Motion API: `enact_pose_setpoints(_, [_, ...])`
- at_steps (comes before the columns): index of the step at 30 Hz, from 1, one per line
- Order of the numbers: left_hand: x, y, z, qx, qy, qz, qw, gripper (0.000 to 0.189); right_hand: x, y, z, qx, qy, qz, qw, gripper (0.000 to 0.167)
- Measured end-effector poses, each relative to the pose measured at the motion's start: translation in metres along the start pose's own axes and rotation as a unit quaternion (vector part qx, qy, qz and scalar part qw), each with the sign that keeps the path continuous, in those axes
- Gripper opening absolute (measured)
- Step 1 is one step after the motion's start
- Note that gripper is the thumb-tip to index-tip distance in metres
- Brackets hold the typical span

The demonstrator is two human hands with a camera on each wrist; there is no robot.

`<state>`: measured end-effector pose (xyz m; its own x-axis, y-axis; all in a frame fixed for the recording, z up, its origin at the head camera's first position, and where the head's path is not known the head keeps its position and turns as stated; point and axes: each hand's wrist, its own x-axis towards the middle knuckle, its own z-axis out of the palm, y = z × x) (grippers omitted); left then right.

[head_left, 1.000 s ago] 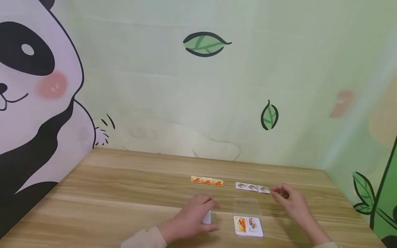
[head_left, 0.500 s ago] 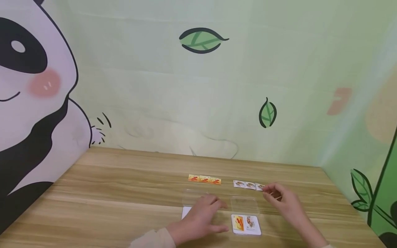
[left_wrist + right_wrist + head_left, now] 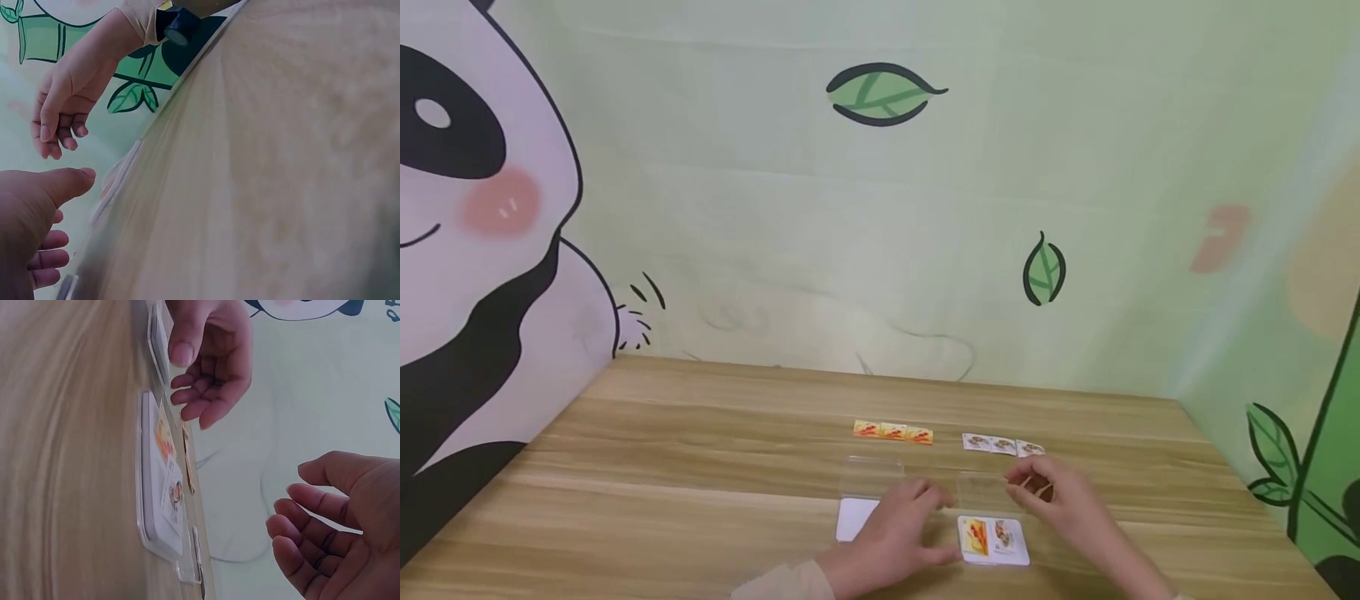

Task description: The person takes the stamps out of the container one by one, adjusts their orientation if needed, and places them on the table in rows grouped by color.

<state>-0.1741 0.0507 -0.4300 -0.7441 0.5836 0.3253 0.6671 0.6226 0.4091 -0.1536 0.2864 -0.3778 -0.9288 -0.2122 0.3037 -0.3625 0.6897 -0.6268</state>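
My left hand (image 3: pixel 891 529) hovers over the table between two clear flip-lid boxes, fingers relaxed and holding nothing. Its thumb tip is close to the right box's left edge; I cannot tell if they touch. Blank white cards fill the left box (image 3: pixel 855 518), partly hidden by that hand. On the white cards in the right box (image 3: pixel 1011 557) lie a small orange picture card (image 3: pixel 975 536) and a small white picture card (image 3: pixel 1005 537). My right hand (image 3: pixel 1060 500), loosely curled around nothing, is above the right box's lid side. The right wrist view shows both hands (image 3: pixel 350 519) without anything held.
Farther back on the wooden table (image 3: pixel 700 467) lie a row of three orange picture cards (image 3: pixel 892 432) and a row of three white picture cards (image 3: pixel 1002 445). The boxes' clear lids (image 3: pixel 871 477) lie folded back. A printed wall cloth (image 3: pixel 737 208) stands behind.
My right hand has moved left and nearer, away from the end of the white card row. My left hand has shifted right, uncovering more of the left box. The head view has shifted slightly.
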Motion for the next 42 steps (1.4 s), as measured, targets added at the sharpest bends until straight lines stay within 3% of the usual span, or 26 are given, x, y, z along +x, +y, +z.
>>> enact_pose_setpoints(7, [-0.003, -0.001, 0.004, 0.008, 0.003, -0.002, 1.0000, 0.053, -0.001, -0.003, 0.013, 0.012, -0.051, -0.024, 0.9983, 0.014])
enact_pose_setpoints(20, [0.000, 0.002, 0.008, 0.041, 0.001, 0.007, 0.9991, 0.055, -0.004, 0.001, 0.028, -0.013, -0.082, -0.031, 0.9961, 0.011])
enact_pose_setpoints(31, [0.000, -0.002, 0.013, 0.063, 0.005, 0.003, 0.9980, 0.055, -0.003, 0.007, 0.037, -0.006, -0.102, -0.019, 0.9946, 0.010])
enact_pose_setpoints(42, [-0.001, -0.002, 0.015, 0.070, 0.010, 0.016, 0.9974, 0.049, -0.005, 0.007, 0.042, -0.029, -0.089, -0.025, 0.9953, 0.009])
